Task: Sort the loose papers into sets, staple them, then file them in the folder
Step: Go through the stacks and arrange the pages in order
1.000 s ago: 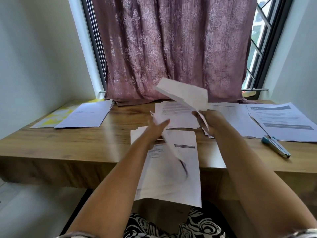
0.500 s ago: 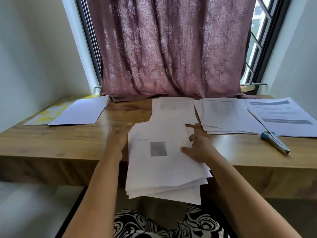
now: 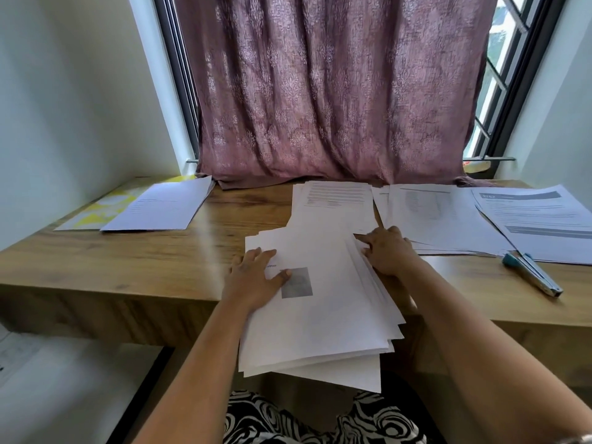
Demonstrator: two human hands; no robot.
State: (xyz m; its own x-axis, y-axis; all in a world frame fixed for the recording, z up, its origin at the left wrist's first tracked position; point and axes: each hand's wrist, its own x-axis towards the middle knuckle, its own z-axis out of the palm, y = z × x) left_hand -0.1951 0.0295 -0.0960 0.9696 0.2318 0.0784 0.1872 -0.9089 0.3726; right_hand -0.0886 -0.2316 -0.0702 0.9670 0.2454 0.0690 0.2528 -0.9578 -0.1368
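At the frame's centre the left hand (image 3: 253,280) lies flat, fingers straight, pinning the loose paper stack (image 3: 320,312) overhanging the wooden desk (image 3: 160,267), while the right hand (image 3: 389,251) fingers its fanned right edge (seemingly squaring it), grip unclear.

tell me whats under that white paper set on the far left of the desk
A yellow-and-white patterned sheet or folder lies under the white set, poking out at its left. The covered part is hidden.
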